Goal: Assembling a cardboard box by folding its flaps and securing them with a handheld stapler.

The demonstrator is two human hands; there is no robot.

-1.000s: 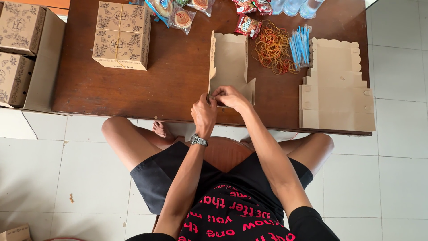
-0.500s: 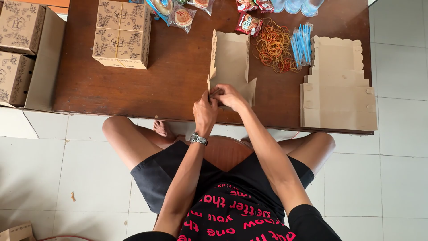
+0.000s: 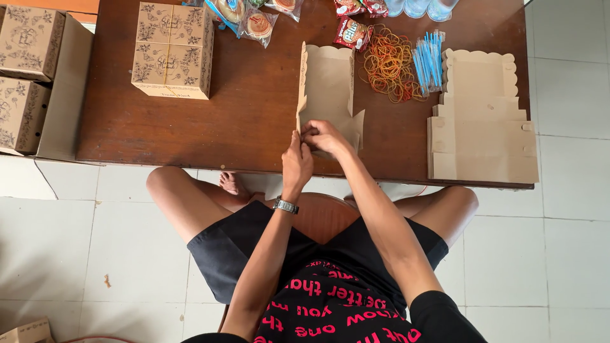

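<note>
Start at the far left: finished printed boxes [image 3: 24,76] sit in an open carton off the counter's [image 3: 254,127] edge, and a stack of closed printed boxes [image 3: 173,51] rests on the counter's left part, well apart from your hands. Your left hand [image 3: 297,164] is pinched closed on the near left corner of the half-folded cardboard box [image 3: 328,89], wristwatch [image 3: 286,206] toward you. Your right hand [image 3: 325,136] touches it, fingers curled shut on the same near edge, just beside the left. The box lies straight ahead of both hands, its long axis running away from you across the counter, one side wall already upright on the left. Both hands are equally close; the left has the corner. Further right lie the rubber bands [image 3: 387,63], the blue straws [image 3: 427,58], then the flat box blanks [image 3: 483,127], nearer your right hand.
</note>
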